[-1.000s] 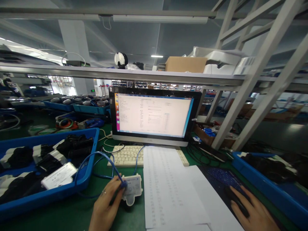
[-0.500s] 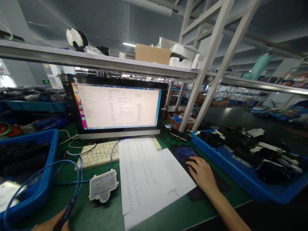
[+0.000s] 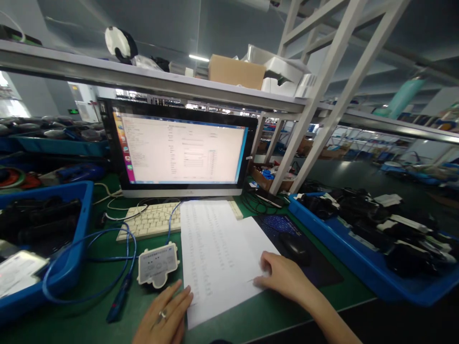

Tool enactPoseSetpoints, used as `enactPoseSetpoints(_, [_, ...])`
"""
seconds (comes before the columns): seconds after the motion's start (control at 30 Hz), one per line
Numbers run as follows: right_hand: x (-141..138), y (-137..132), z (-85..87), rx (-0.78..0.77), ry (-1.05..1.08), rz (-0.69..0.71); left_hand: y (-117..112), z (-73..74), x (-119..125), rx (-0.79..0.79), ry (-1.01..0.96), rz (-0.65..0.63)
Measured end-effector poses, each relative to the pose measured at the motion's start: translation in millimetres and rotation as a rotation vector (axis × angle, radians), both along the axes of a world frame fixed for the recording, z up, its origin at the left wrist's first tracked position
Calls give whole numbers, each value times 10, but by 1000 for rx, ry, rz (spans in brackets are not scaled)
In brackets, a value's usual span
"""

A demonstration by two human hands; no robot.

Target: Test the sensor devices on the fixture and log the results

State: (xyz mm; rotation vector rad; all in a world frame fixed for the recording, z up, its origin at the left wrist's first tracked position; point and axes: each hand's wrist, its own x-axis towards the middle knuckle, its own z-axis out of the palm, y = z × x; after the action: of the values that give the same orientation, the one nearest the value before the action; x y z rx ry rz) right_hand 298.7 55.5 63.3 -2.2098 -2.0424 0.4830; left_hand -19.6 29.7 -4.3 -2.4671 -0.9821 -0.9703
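Observation:
Printed sheets of white paper [image 3: 215, 258] lie overlapped on the green table. My left hand [image 3: 167, 310], a ring on one finger, rests flat with its fingertips at the sheets' lower left edge. Over their right part is my right hand [image 3: 283, 277], thumb and fingers apart and curved, slightly blurred; I see nothing held in it. A black mouse [image 3: 294, 247] sits on the dark mouse pad [image 3: 322, 274] just beyond that hand. Left of the paper are a white-framed device [image 3: 158, 264] and a blue cable with a dark connector [image 3: 120, 298].
A monitor [image 3: 182, 150] stands behind a cream keyboard [image 3: 150, 220]. Blue bins of dark parts flank the workspace: the left bin [image 3: 77, 243] and the right bin [image 3: 344, 248]. A shelf [image 3: 150, 76] crosses above, with metal posts [image 3: 319, 100] at right.
My left hand has let go of the cable's connector, now on the table, and moved right to the paper. My right hand has left the mouse and moved left over the sheets.

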Motion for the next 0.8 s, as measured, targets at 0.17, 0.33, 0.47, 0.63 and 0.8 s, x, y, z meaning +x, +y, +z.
enactPoseSetpoints(0.17, [96,99,-106,-72,74,41,97,-217,196,77,-23,-33])
enactPoseSetpoints(0.33, [406,162,-53,-19,244,-33,60,-321,289,69,-18,-8])
enactPoseSetpoints(0.47, [374,154,-18,149,690,-253,-20,-164,308,-21,4,-13])
enactPoseSetpoints(0.63, [-234,158,-188,120,1151,-221,-71,-80,309,-109,-17,-19])
enactPoseSetpoints(0.8, [-634,180,-459,103,1087,-98,-114,-60,315,-174,-18,-14])
